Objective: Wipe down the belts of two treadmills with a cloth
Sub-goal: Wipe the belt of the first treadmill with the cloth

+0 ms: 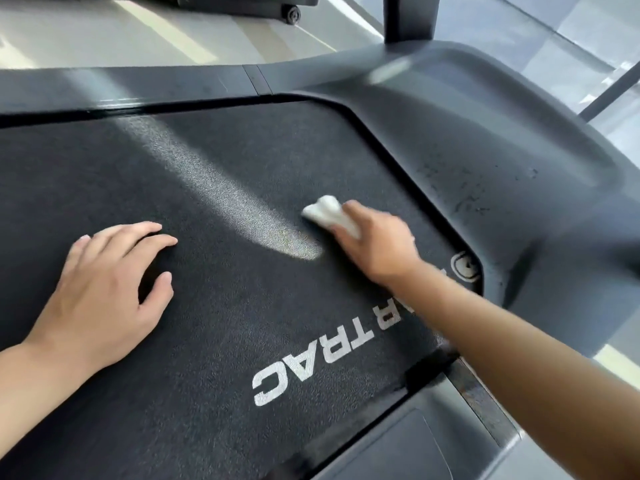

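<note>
Two hands on one treadmill belt, cloth under the right.

Right hand [375, 242] presses a bunched white cloth [329, 214] onto the belt [225, 306] near its front corner; left hand [104, 289] rests flat, fingers spread. Unwiped belt stretches leftward, nearer the left hand.

Belt [194, 306]: black, finely speckled grain throughout; white block lettering [322, 355] printed across it, with a white circular emblem [465, 266] at the belt's edge; a pale, washed-out streak of reflected light [221, 188] is seen running diagonally over the grain
Cloth [329, 211]: plain white, unpatterned, bunched
Treadmill housing [485, 133]: matt dark grey, marked with faint darker scuffs and specks
Side rail [479, 396]: dark grey, with a narrow mottled brownish strip
Upright post [408, 17]: black
Floor [104, 32]: pale grey-cream, crossed by lighter bands
</note>
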### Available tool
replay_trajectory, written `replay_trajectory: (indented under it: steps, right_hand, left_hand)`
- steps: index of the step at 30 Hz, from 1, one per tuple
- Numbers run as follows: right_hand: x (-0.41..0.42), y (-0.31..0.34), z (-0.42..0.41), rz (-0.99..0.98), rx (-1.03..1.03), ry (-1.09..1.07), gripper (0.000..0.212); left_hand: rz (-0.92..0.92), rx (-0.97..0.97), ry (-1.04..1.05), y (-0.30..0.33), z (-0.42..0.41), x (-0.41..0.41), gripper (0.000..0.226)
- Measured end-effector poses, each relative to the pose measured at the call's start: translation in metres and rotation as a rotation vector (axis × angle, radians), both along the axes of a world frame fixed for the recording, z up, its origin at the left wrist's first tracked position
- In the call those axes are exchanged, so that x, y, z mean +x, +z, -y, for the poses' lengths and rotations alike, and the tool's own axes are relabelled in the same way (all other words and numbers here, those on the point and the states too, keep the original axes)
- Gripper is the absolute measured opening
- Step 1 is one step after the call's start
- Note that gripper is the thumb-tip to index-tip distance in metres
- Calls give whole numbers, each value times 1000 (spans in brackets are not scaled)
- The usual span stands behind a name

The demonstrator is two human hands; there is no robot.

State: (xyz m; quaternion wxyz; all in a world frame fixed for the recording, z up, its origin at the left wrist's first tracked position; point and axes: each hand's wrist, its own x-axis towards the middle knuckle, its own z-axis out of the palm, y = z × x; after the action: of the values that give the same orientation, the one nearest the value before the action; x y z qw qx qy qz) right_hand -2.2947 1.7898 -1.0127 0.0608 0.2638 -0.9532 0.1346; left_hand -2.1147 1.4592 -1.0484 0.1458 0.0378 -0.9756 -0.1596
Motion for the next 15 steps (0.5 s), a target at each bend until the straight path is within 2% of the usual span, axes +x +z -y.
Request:
replay_trajectory:
  steps: [2,4,9,15]
  right_hand:
    - [-38,-1,-17,-48,26,-177,32]
    - [-65,-3,-12,-59,33,-261,31]
    - [-79,-9,48,-99,59,-267,30]
    - [-60,-7,110,-48,50,-214,33]
  left_hand:
    - [-3,-2,4,0,-1,0,50]
    - [1,-5,10,0,-1,0,51]
    - [33,-7,9,4,-1,4,53]
    - [143,-12,-47,6,13,28,61]
